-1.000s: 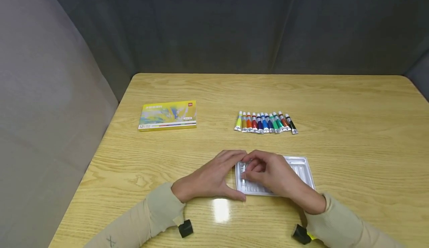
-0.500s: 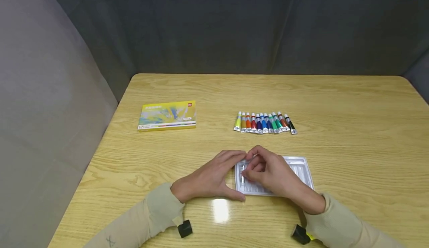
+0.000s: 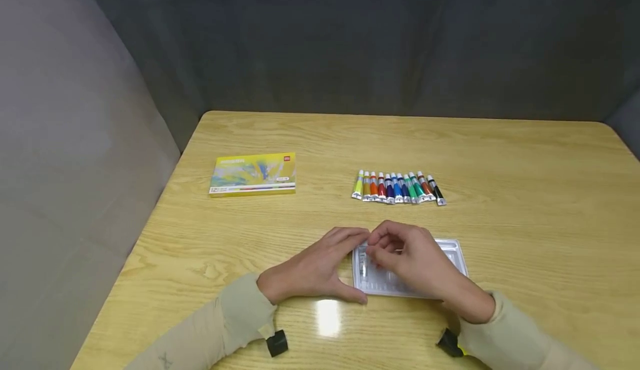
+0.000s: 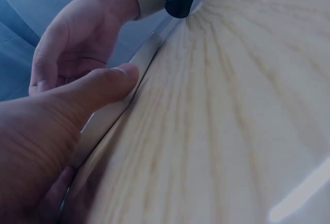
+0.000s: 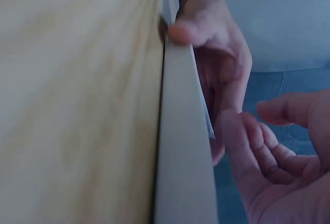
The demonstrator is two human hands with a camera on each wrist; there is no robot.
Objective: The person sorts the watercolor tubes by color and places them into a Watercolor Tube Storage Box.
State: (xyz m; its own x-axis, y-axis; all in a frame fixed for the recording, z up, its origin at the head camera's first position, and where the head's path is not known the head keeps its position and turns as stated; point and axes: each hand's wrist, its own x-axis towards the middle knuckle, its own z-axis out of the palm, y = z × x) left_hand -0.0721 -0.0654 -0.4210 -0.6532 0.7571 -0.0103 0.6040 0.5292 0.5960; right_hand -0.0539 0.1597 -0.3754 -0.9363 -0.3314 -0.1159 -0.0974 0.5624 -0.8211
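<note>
In the head view a white plastic tray (image 3: 455, 245) with ridged slots lies on the table. My left hand (image 3: 317, 267) holds its left end, thumb at the near edge and fingers at the far corner. The left wrist view shows that thumb against the tray's side wall (image 4: 105, 121). A white-and-silver paint tube (image 3: 363, 270) lies in the leftmost slot. Just right of this tube, my right hand (image 3: 422, 259) hovers over the tray. Its thumb and index finger stand apart with nothing between them in the right wrist view, the other fingers (image 5: 268, 157) loosely bent.
Behind the tray, several coloured paint tubes (image 3: 398, 187) lie side by side in a row, from yellow at left to black at right. A yellow printed paint box (image 3: 253, 174) lies at the back left of the wooden table (image 3: 530, 192).
My right hand has let go of the white-and-silver tube and drawn slightly right, leaving it in the slot. The left hand keeps its place on the tray. The head view has shifted slightly.
</note>
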